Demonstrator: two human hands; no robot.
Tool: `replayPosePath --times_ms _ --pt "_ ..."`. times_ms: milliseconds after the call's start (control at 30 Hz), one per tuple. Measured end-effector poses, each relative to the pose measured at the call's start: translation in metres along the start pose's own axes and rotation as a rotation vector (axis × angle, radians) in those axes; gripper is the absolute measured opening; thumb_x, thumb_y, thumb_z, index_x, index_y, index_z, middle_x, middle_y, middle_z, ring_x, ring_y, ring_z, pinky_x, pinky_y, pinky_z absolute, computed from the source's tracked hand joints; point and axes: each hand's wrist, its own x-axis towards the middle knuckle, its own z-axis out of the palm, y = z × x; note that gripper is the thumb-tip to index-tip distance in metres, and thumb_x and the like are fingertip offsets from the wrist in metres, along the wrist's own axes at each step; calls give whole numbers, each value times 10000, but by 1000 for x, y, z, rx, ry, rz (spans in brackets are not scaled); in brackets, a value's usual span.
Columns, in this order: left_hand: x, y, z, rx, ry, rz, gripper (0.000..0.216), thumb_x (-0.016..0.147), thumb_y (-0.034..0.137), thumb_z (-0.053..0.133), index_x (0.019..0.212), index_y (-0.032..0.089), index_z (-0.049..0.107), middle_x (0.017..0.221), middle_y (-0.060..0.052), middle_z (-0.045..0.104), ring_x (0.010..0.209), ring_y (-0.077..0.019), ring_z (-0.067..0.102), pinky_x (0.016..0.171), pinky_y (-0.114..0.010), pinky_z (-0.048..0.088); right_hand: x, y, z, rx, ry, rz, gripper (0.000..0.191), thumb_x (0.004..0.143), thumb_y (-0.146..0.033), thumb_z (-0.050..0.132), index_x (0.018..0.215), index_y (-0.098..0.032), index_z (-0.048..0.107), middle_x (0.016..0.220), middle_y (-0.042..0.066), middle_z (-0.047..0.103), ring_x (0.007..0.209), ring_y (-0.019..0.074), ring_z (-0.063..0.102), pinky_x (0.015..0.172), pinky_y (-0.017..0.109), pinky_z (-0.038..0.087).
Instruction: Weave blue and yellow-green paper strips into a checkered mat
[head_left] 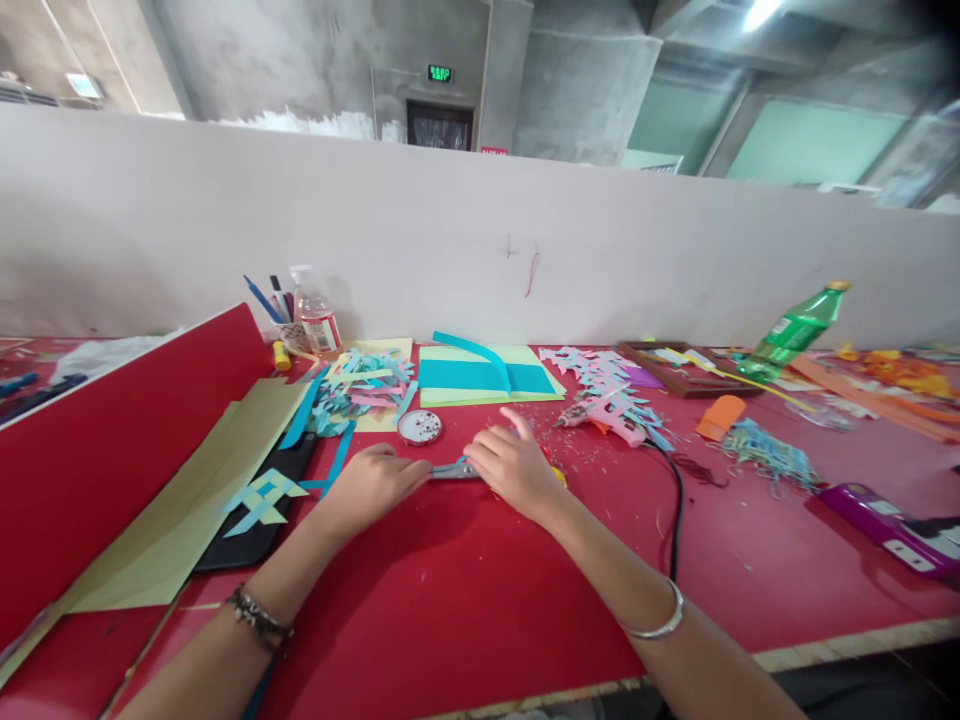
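Note:
Both my hands rest on the red table (465,590) near its middle. My left hand (373,484) is curled, its fingers closed on the left end of a small grey and blue strip (455,470) lying flat on the table. My right hand (510,462) presses down on the strip's right end, its fingers bent and the forefinger raised a little. What the strip is made of I cannot make out. A round lid (418,427) with small beads sits just behind my left hand. A pink glue gun (609,417) lies behind and to the right of my right hand.
Blue and green paper sheets (487,378) and paper scraps (360,392) lie at the back. A black cable (677,510) runs from the glue gun. A green bottle (795,330), a wooden tray (675,370), a purple tool (892,525), a red board (112,440) and tan paper (187,500) surround them.

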Motion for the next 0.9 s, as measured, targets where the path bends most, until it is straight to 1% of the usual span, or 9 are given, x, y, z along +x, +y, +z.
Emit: replayPosePath --times_ms 67,100,133,200,333,467,600,767,900 --pt "2 4 -1 2 20 -7 213 870 189 348 821 170 555 645 -10 599 551 -128 526 610 -270 369 0 -6 2 69 -86 -2 230 867 -190 402 701 -171 560 630 -8 604 611 108 533 702 254 340" --pt "4 6 -2 1 28 -2 191 863 190 360 874 171 549 725 -23 614 618 -138 546 635 -274 374 0 -9 3 89 -112 9 236 867 -207 409 682 -170 551 592 -13 594 570 103 528 622 237 327" --pt "5 8 -3 -2 30 9 179 856 191 371 910 171 541 785 -31 616 669 -146 553 655 -277 376 0 -12 4 102 -126 23 237 867 -229 416 678 -170 547 577 -13 593 545 103 528 564 234 302" --pt "7 13 -3 -4 22 46 160 847 187 381 881 171 537 779 -25 603 667 -144 543 656 -277 372 0 -18 6 129 -133 35 239 869 -260 417 687 -175 546 575 -12 602 515 103 529 513 239 257" --pt "8 19 -1 29 36 73 186 838 164 371 707 171 502 620 4 544 521 -123 470 578 -272 335 0 -26 6 234 -163 11 246 869 -293 416 709 -170 557 578 2 615 488 100 529 489 236 219" --pt "7 19 -1 48 93 79 198 829 154 368 662 176 472 559 17 517 467 -114 427 529 -266 293 1 -27 1 361 -211 39 247 869 -284 416 709 -165 561 573 6 607 493 99 524 494 218 222" --pt "7 17 -5 78 117 113 202 827 150 374 652 180 471 528 31 503 443 -111 411 512 -265 286 1 -25 -2 511 -209 69 248 877 -264 397 715 -167 559 607 8 599 530 96 515 512 202 246" --pt "3 6 -11 141 167 46 236 820 138 375 613 182 480 479 39 473 421 -106 394 500 -260 290 -3 -10 -2 644 -230 158 251 880 -279 379 743 -174 561 629 3 588 552 95 513 519 184 267" --pt "-4 -10 -16 199 178 -23 263 808 125 388 563 181 469 460 41 464 428 -93 402 504 -240 299 -7 8 -3 647 -182 244 275 885 -305 357 757 -178 564 655 5 597 585 99 529 555 177 300"
